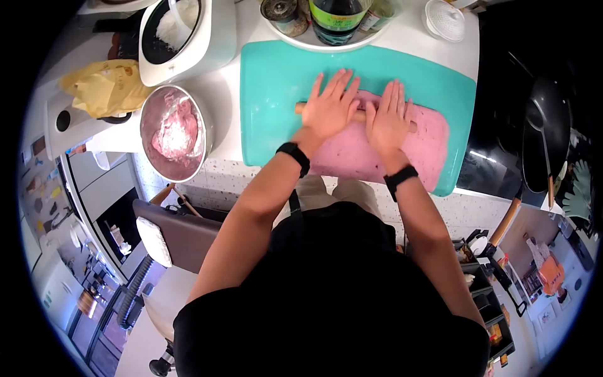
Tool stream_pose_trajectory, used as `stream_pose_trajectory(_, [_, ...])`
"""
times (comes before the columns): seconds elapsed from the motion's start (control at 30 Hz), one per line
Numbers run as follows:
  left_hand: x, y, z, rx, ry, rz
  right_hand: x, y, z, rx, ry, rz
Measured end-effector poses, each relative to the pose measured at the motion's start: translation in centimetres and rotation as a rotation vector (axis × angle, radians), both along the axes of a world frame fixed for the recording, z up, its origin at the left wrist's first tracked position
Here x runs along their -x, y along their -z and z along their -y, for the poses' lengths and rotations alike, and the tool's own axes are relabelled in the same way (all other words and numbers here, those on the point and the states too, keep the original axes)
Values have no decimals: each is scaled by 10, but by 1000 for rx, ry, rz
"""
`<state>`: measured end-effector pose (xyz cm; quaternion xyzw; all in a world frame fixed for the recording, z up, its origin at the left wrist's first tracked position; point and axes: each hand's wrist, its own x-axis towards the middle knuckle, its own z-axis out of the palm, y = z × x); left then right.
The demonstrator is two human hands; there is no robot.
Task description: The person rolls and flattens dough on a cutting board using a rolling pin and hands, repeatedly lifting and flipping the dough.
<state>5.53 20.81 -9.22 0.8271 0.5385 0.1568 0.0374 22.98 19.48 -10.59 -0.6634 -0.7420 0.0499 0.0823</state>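
A sheet of pink dough lies flattened on a teal board, reaching its front edge. A wooden rolling pin rests across the dough's far part, its ends showing beside my hands. My left hand lies flat over the pin's left part, fingers stretched and spread. On the pin's right part is my right hand, also flat with fingers extended. Both palms hide most of the pin. Left of the board stands a metal bowl holding a lump of pink dough.
Behind the bowl is a white pot-like appliance containing white grains or powder and a spoon. A yellow bag lies left of it. A round tray with bottles and jars stands behind the board. To the right, a wok sits on the black stove.
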Motion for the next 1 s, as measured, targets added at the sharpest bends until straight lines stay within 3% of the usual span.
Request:
stream_pose_trajectory(0.3, [5,6,-73,16,-31,184,4,-10,-73,-29,91,30])
stream_pose_trajectory(0.4, [9,15,-78,-125,-10,218,-4,8,-83,-67,87,-49])
stream_pose_trajectory(0.47, [12,48,-76,-249,-42,252,-7,-3,-78,84,-54,-23])
stream_pose_trajectory(0.5, [10,39,-65,-253,-62,224,-11,-14,-58,-84,-177,-61])
stream_pose_trajectory(0.53, [20,38,-54,-249,-27,262,-8,0,-45,-64,-161,-165])
stream_pose_trajectory(0.57, [24,38,-43,-227,-13,285,-10,-42,-44,273,-153,-167])
stream_pose_trajectory(0.63, [30,25,-11,-180,6,320,-17,-93,-5,229,-262,-282])
stream_pose_trajectory(0.67, [21,17,3,-125,-4,359,-21,-49,4,-76,-263,-185])
stream_pose_trajectory(0.73, [-4,-5,29,-75,1,350,-24,1,-3,-227,-272,-282])
stream_pose_trajectory(0.77, [-12,-11,35,-64,14,336,-32,-10,-6,-256,-243,-267])
stream_pose_trajectory(0.83, [-23,-26,34,-38,68,391,-34,-37,-8,-92,-400,-296])
stream_pose_trajectory(0.93, [-44,-39,34,49,83,496,-50,-49,-6,-21,-426,-365])
stream_pose_trajectory(0.97, [-49,-41,36,97,54,557,-59,-53,2,65,-344,-361])
stream_pose_trajectory(1.0, [-58,-48,38,138,120,419,-69,-56,16,160,-278,-368])
